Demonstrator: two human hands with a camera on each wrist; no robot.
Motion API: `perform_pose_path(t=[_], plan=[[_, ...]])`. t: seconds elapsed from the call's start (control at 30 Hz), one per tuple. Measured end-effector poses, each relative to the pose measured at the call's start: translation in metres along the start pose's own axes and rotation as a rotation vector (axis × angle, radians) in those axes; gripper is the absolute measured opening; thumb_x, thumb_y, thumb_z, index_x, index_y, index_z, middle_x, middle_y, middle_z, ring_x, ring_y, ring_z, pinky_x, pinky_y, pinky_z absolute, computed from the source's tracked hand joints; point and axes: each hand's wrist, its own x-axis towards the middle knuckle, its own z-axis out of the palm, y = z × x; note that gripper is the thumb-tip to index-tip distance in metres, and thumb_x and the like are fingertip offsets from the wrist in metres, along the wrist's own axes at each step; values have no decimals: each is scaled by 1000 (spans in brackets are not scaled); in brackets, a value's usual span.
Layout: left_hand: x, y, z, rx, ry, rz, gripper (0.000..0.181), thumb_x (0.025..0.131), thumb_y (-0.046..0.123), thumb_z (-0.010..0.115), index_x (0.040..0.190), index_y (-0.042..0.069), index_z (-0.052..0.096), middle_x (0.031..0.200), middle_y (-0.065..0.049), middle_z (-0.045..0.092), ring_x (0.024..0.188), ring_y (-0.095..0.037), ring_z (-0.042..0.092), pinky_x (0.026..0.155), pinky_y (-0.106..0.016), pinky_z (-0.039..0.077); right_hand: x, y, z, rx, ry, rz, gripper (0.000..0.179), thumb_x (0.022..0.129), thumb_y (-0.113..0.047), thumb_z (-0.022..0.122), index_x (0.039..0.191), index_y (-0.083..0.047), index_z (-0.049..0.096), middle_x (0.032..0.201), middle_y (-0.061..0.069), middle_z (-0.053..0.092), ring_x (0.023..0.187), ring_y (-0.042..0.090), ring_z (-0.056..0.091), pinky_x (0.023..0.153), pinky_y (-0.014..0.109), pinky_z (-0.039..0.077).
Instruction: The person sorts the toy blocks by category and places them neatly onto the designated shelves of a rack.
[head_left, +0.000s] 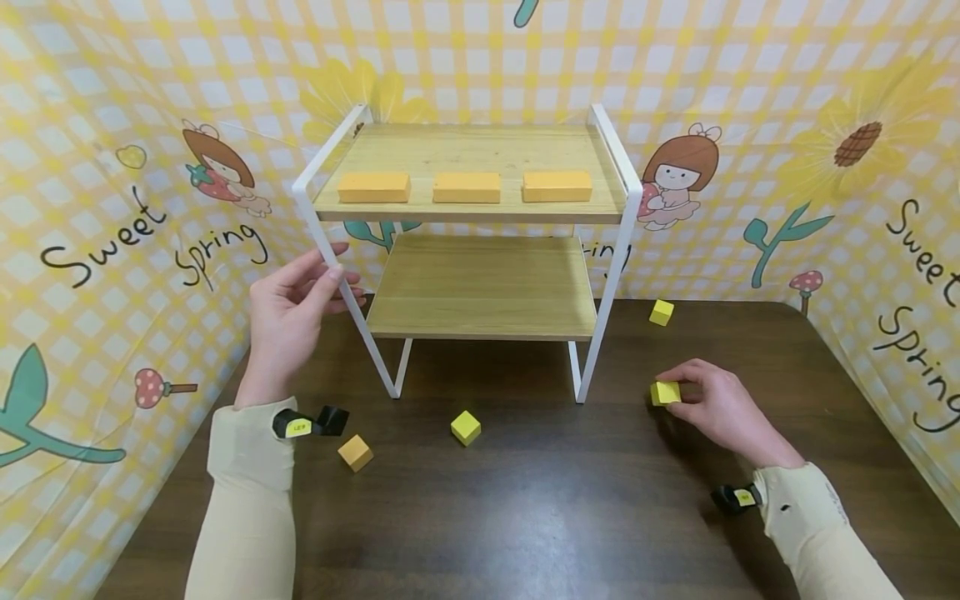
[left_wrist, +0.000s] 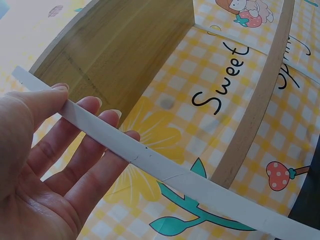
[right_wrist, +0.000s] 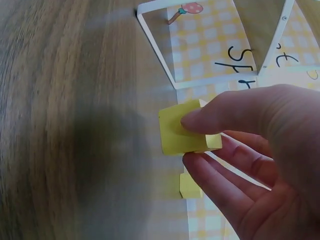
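A two-tier shelf (head_left: 480,217) with wooden boards and a white metal frame stands at the middle of the table. My left hand (head_left: 288,308) holds its left front leg (left_wrist: 165,172), thumb on one side and fingers on the other. At the right, my right hand (head_left: 720,408) pinches a yellow cube (right_wrist: 182,127) between thumb and fingers, close over the table. Another yellow cube (head_left: 661,312) lies farther back, behind that hand. In front of the shelf lie a third yellow cube (head_left: 466,428) and, near my left wrist, an orange cube (head_left: 356,453).
Along the top board's front edge sit an orange block on the left (head_left: 374,188), one in the middle (head_left: 467,188) and one on the right (head_left: 557,187). The lower board (head_left: 483,287) is bare. Patterned cloth (head_left: 750,125) encloses the dark wooden table (head_left: 510,517) at back and sides.
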Motion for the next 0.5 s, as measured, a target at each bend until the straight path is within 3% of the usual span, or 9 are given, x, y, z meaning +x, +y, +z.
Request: perform_pose_path(t=[0.3,0.5], plan=[[-1,1,0,19,5,1,27,99,8,67,125,-3,71,89,-26,70,74,-25,74,70,-33,63,0,-7,1,-2,26,-34,35,83,8,79,116,2,71,113,14,64,95,33,71,79,42,62],[-1,1,0,17,7,-2,27,99,8,67,124,-3,71,88,-20,71,74,-24,74,70,-34,63,0,-15,2,-3,44,-70,37,81,12,79,116,2,72,112,13,65,94,33,71,77,40,63]])
